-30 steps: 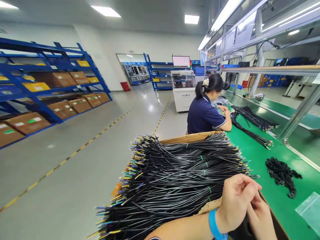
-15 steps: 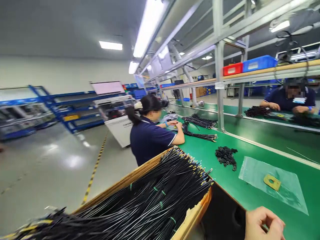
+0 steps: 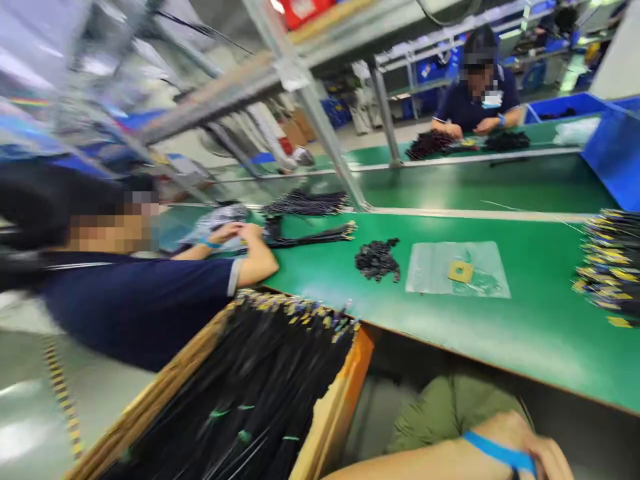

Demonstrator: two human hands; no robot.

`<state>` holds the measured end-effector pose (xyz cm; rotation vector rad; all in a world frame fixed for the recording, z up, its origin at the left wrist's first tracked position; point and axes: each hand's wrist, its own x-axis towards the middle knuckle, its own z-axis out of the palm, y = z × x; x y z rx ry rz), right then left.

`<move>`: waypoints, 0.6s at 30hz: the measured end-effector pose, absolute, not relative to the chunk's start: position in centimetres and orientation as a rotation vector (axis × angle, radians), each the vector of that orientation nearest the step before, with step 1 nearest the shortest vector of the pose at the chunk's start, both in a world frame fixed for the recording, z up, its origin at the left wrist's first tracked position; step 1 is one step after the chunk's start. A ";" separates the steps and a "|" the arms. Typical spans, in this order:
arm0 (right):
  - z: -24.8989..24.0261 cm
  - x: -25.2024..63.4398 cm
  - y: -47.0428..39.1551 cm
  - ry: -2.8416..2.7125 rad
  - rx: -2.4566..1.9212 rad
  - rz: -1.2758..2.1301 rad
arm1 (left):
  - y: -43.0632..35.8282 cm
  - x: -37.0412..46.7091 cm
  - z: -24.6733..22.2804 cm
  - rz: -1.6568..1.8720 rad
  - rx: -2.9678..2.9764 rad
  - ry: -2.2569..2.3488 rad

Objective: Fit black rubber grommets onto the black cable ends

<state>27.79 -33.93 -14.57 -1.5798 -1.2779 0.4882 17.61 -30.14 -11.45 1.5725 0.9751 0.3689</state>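
Observation:
My left hand (image 3: pixel 537 443) is low at the right, above my lap, with a blue band round the wrist. Motion blur and the bottom edge leave its fingers unclear, and nothing can be made out in them. My right hand is out of the picture. Left of my forearm stands a cardboard box (image 3: pixel 337 393) full of black cables (image 3: pixel 240 373) with green ties. On the green table (image 3: pixel 540 347) lie a pile of small black parts (image 3: pixel 376 259) and a clear plastic bag (image 3: pixel 430 270) with a yellow piece (image 3: pixel 460 271) on or in it.
A co-worker (image 3: pixel 150 300) sits close at the left, hands near black cable bundles (image 3: pixel 315 233). Another person (image 3: pixel 480 87) works across the table. More cables with yellow ends (image 3: pixel 610 267) lie at the right edge, below a blue bin (image 3: pixel 617 153). A metal post (image 3: pixel 325 133) rises behind.
The view has swung right and down, bringing the right-hand cables, blue bins and my legs into sight. The box and co-worker now appear further left. My forearm and blue wristband now show.

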 end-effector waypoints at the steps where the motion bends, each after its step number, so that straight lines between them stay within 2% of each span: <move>1: -14.8 28.4 -34.3 -1.287 -1.638 0.546 | -30.6 17.3 -11.9 0.294 1.720 0.955; 5: -15.5 30.4 -32.8 -1.099 -1.727 0.709 | -32.2 16.2 -13.1 0.235 2.218 0.875; 8: -15.5 31.3 -30.9 -1.046 -1.680 0.975 | -31.0 15.7 -13.0 0.219 2.208 0.998; 12: -14.0 30.9 -30.4 -1.027 -1.540 1.202 | -28.2 15.2 -12.0 0.328 1.796 1.054; 18: -11.6 29.3 -31.8 -1.165 -1.586 0.837 | -27.6 14.6 -11.3 0.595 0.728 0.828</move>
